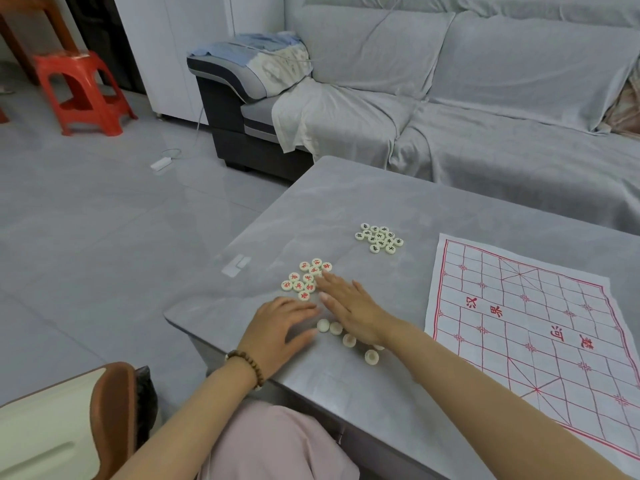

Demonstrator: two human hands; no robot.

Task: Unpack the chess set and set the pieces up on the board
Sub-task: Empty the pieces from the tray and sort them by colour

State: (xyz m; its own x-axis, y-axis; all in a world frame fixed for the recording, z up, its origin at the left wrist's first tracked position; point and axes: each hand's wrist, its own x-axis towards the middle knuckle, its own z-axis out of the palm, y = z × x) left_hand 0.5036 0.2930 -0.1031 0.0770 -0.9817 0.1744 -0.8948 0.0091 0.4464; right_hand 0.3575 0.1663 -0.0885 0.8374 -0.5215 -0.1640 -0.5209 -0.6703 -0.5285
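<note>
Ten red-lettered pieces lie face up in a tight cluster just beyond the right hand. Its straight fingers reach the cluster's near edge and may hide more. Five blank-backed pieces sit near the hands: two between them, three by the right wrist, one of those half hidden. The left hand rests flat on the table, fingers loosely spread, holding nothing, with one bead bracelet on its wrist. The hands lie side by side, slightly apart. About thirteen black-lettered pieces cluster well beyond the right hand. One cloth board lies spread right of the right arm. A sofa stands beyond the table, and one red stool far to the left.
</note>
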